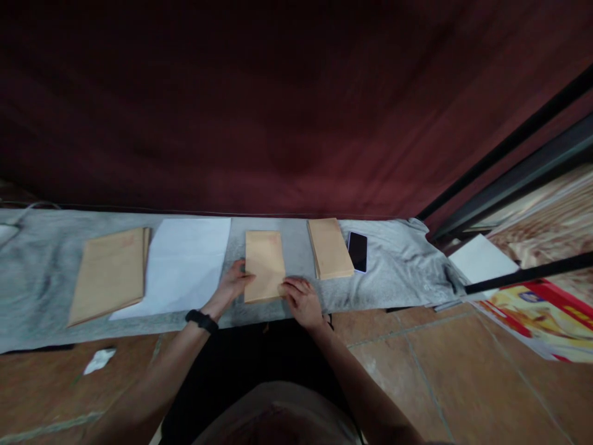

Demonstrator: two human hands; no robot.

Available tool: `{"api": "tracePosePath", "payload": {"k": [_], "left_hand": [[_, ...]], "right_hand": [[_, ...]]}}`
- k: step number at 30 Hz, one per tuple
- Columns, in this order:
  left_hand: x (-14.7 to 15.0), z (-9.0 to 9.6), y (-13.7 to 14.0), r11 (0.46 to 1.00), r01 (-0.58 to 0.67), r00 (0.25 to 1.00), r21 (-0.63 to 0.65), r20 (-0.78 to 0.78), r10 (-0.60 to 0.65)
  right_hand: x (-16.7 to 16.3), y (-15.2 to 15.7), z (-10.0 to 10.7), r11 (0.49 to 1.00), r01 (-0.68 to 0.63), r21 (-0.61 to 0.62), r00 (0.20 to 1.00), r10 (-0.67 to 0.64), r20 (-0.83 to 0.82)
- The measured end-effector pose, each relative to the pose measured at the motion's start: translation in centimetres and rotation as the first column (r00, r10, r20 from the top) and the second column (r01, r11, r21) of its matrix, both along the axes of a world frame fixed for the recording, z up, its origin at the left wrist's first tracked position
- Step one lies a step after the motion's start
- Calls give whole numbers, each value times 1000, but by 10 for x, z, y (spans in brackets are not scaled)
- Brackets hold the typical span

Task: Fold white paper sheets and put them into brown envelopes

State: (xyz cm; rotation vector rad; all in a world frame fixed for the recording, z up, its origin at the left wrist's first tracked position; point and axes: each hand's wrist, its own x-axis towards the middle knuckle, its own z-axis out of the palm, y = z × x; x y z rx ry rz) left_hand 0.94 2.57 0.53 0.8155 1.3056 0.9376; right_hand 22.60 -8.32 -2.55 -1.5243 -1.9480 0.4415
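Note:
In front of me a small brown paper envelope (264,262), perhaps with others under it, lies upright on the grey cloth. My left hand (237,279) grips its left edge, thumb on top and fingers at the side. At the lower right corner, my right hand (302,299) has its fingers curled and pressed on the edge. A stack of similar brown envelopes (330,248) lies a little to the right, slightly turned. Left of my left hand is a large white sheet (185,262), partly under larger brown envelopes (112,269).
A phone (357,251) lies beside the right-hand stack on the grey cloth (393,272). Behind the narrow surface hangs a dark red curtain (287,123). Black metal bars (528,272), a white board (482,259) and a red-yellow box (546,318) are at the right.

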Motion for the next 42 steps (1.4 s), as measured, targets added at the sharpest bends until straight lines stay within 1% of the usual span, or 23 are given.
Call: {"api": "tracePosePath", "payload": {"k": [1,2,3,4,5,6,7,9,10,11,13,16,18,19,20,22,25,31,35,38,42], "left_hand": [[-3,-1,1,999,24,994,45,-106,-19],[-5,-1,2,992,46,969,115,-245,-16],[-6,0,3,973,90,916,211,-401,2],[-4,0,4,933,171,840,317,-541,30],[-1,1,7,868,283,754,408,-654,61],[5,2,12,786,404,683,468,-726,81],[11,2,18,700,511,643,499,-762,73],[26,1,36,543,675,585,499,-811,18],[32,-1,47,497,724,548,478,-836,5],[38,-4,59,464,767,507,444,-862,-13],[47,-12,81,419,827,430,376,-902,-39],[52,-27,103,344,907,283,244,-957,-67],[52,-35,108,316,932,201,176,-978,-47],[52,-38,108,307,939,173,155,-984,-32],[51,-40,106,298,944,155,143,-988,-18],[49,-42,102,276,952,143,136,-990,-6],[47,-43,94,248,959,147,138,-989,-17],[41,-42,75,227,963,163,147,-985,-53],[36,-41,57,200,969,163,145,-984,-77],[31,-41,42,191,968,182,162,-979,-94],[22,-40,22,163,968,208,189,-973,-104]], "right_hand": [[-1,0,0,1000,-6,2,1000,6,14],[-1,-1,0,1000,-14,3,1000,14,26],[-2,0,0,1000,-19,1,999,19,36],[-2,0,1,1000,-21,-2,999,21,43],[-3,0,1,1000,-20,-8,999,20,48],[-3,1,2,1000,-16,-13,999,17,49],[-3,1,3,1000,-12,-16,999,12,47],[-4,2,4,1000,-4,-13,999,4,41],[-4,2,5,1000,-3,-10,999,3,38],[-4,1,5,1000,-5,-8,999,5,37],[-4,1,6,1000,-12,-4,999,13,37],[-4,1,6,1000,-10,10,999,9,41],[-4,1,6,1000,-10,24,999,9,46],[-4,1,5,1000,-14,28,999,12,48],[-4,2,6,999,-18,28,999,17,49],[-4,2,6,1000,-22,22,999,21,49],[-5,2,7,1000,-25,11,998,24,51],[-6,1,7,1000,-20,10,997,19,79],[-5,0,7,1000,-22,4,996,22,90],[-4,-1,5,1000,-24,20,995,22,102],[-3,-1,-1,999,-23,46,994,18,110]]}}
